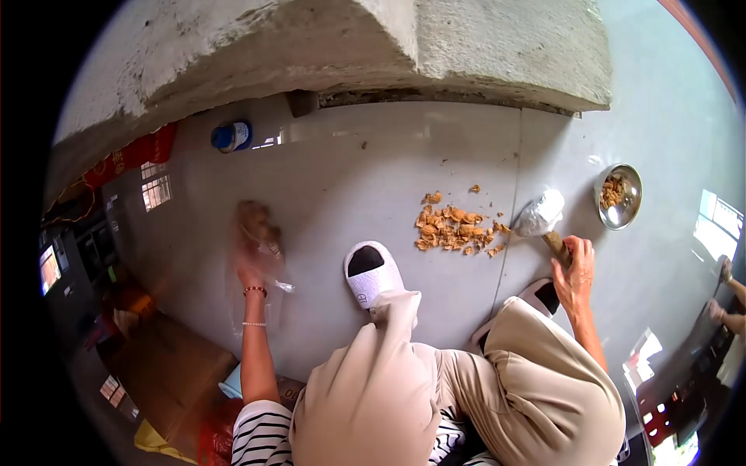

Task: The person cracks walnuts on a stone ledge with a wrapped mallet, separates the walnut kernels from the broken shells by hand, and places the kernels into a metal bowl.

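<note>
On the left, my left hand (250, 270) is closed at a clear plastic bag (268, 248) with brown nut-like lumps in it; motion blurs the fingers and the bag. To the right, my right hand (575, 272) wraps round the wooden handle of a hammer (556, 245). Its head is covered in a white or silvery wrapping (540, 213) and rests low at the floor. Beside that head lies a heap of broken brown nut shells (454, 229), with small crumbs scattered round it. A metal bowl (639, 198) holding brown nut pieces stands beyond the hammer.
A rough concrete block (373, 78) spans the far side. Near it a blue can (232, 137) lies on the tiled floor (334, 171). My slippered foot (371, 272) is between my hands. A cardboard box (167, 365) sits at lower left. Another person's feet (723, 291) show at far right.
</note>
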Available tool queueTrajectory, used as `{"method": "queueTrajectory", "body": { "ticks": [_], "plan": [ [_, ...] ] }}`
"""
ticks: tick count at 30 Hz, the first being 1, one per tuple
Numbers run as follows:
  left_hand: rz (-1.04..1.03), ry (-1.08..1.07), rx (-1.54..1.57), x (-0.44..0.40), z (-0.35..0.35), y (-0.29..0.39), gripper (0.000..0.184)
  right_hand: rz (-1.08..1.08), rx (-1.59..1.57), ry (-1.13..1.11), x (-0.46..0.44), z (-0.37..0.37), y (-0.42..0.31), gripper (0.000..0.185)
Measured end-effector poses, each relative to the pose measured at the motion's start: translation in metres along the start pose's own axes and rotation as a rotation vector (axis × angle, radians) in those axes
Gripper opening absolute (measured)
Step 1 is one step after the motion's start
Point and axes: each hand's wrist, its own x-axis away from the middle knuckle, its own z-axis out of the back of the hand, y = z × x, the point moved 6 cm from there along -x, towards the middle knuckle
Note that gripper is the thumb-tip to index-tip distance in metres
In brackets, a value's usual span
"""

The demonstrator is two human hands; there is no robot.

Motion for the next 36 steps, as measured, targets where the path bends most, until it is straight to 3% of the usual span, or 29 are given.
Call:
{"method": "queueTrajectory", "body": {
  "ticks": [3,6,11,13,16,18,19,23,27,31,36],
  "plan": [
    [-0.009,-0.072,0.134,0.011,0.016,-0.017,0.033,0.017,0.051,-0.008,0.001,-0.005,0.007,0.037],
    [0.073,-0.285,0.412,0.044,0.053,-0.02,0.032,0.021,0.059,-0.037,-0.003,-0.008,0.014,0.036],
    [0.216,-0.565,0.783,0.102,0.151,0.092,0.029,0.105,0.038,-0.012,-0.006,-0.016,0.013,0.028],
    [0.169,-0.591,0.941,0.102,0.165,0.134,0.032,-0.012,-0.1,0.042,-0.001,-0.021,0.015,0.024],
    [-0.107,-0.537,1.037,0.086,0.162,0.212,0.036,-0.022,-0.104,0.071,0.002,-0.011,0.001,0.022],
    [-0.34,-0.557,1.059,0.075,0.15,0.271,0.036,-0.114,-0.303,0.029,0.001,-0.004,-0.001,0.019],
    [-0.314,-0.559,1.089,0.072,0.142,0.298,0.036,-0.17,-0.402,-0.02,0.002,0.0,-0.008,0.02],
    [-0.589,-0.501,1.088,0.046,0.107,0.395,0.031,-0.196,-0.801,-0.034,-0.008,0.021,-0.025,0.016],
    [-0.794,-0.114,0.965,0.019,0.12,0.462,0.027,-0.134,-0.902,-0.008,-0.048,0.065,-0.067,0.025],
    [-0.861,0.192,0.811,-0.008,0.121,0.496,0.029,-0.06,-0.871,-0.047,-0.091,0.087,-0.1,0.024],
    [-0.765,0.111,0.88,-0.036,0.1,0.506,0.029,0.028,-0.747,-0.055,-0.134,0.088,-0.131,0.036]
  ]
}}
